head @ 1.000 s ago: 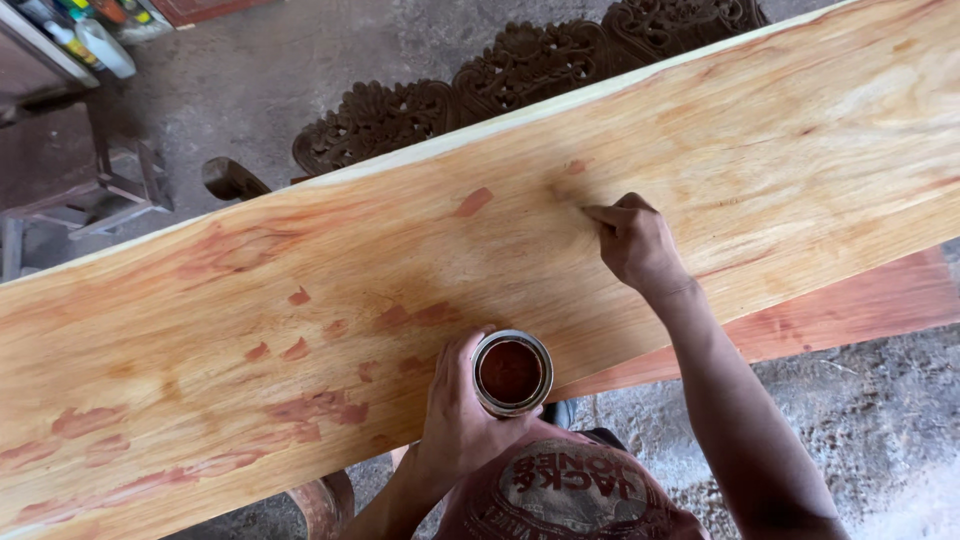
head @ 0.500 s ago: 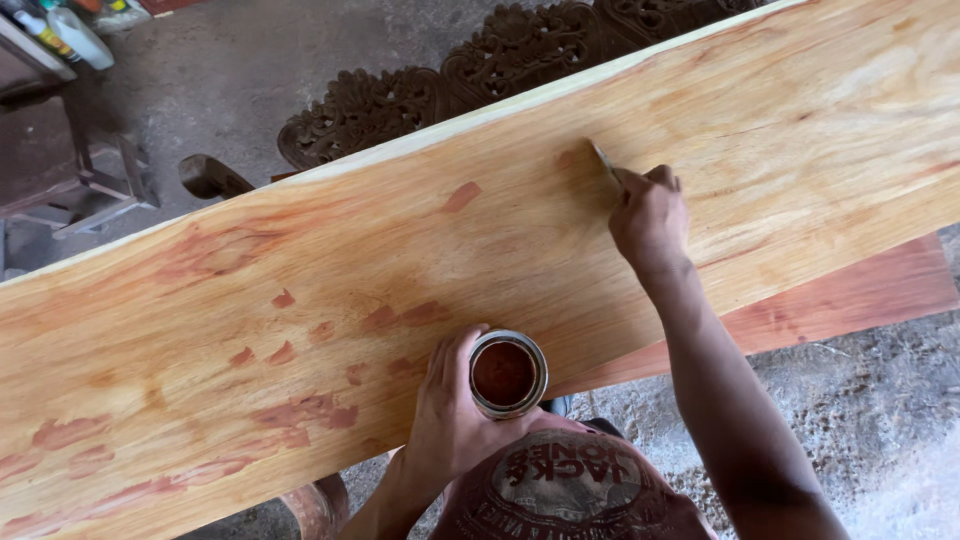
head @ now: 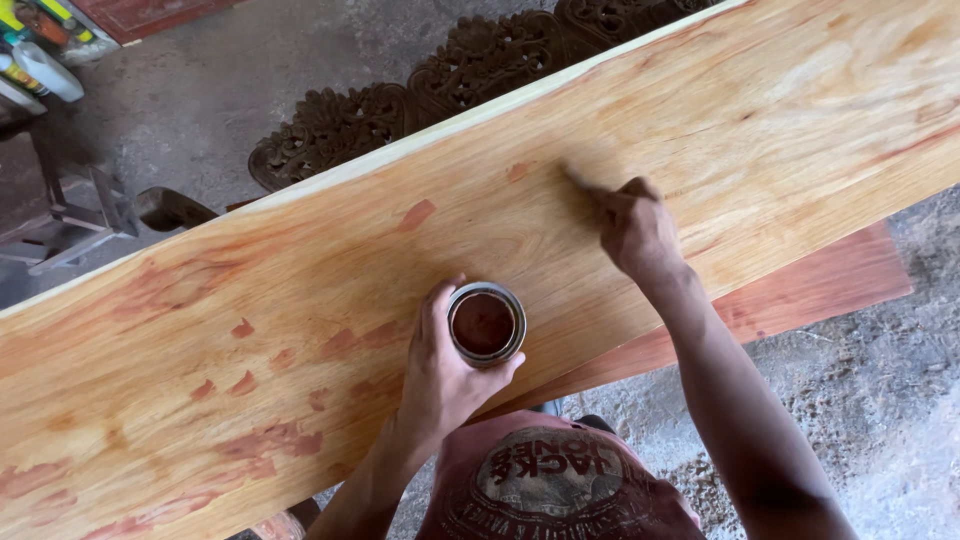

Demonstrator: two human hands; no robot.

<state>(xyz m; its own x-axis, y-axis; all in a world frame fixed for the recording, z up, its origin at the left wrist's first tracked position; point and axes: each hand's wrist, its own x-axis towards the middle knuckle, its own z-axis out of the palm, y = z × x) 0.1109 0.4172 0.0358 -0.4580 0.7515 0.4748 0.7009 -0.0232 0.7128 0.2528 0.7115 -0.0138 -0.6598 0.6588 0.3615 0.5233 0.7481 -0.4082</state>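
Left hand [head: 440, 375] curls round a small round tin [head: 486, 324] of dark reddish-brown liquid, fingers closed on its side, holding it upright on the near part of a long pale wooden plank [head: 250, 330]. Right hand [head: 638, 232] is closed in a pinch on a thin tool [head: 580, 183], blurred so its kind cannot be told, with its tip touching the plank's surface further up and to the right of the tin. Reddish-brown patches [head: 415, 214] dot the plank, thickest toward its left end. Beyond the far edge lie dark carved wooden panels [head: 400, 100] on the grey concrete floor [head: 200, 90]. A redder board [head: 800, 290] shows under the plank's near edge at right. At the top left corner stand a white plastic bottle [head: 45, 70] and yellow-green containers [head: 50, 15], beside a metal stand [head: 70, 210].
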